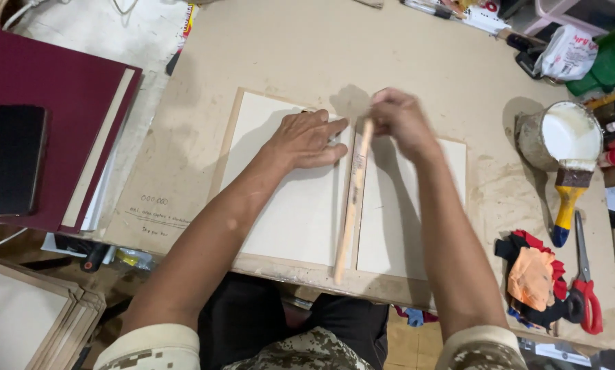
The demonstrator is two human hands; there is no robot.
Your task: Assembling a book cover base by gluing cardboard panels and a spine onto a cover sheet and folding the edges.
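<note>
Two pale grey boards lie side by side on a brown sheet: the left board (pixel 287 205) and the right board (pixel 390 226), with a narrow gap between them. My left hand (pixel 307 139) presses flat on the top of the left board, fingers spread toward the gap. My right hand (pixel 401 120) grips the upper end of a long thin wooden stick (pixel 350 209), which lies along the gap and reaches the sheet's near edge.
A tin of white glue (pixel 564 133) with a yellow-handled brush (pixel 569 199) stands at the right. Red-handled scissors (pixel 585 288) and a bundle of rags (pixel 533 277) lie below it. A maroon cover (pixel 68 96) with a black phone (pixel 9 157) is at left; stacked boards (pixel 27 315) at bottom left.
</note>
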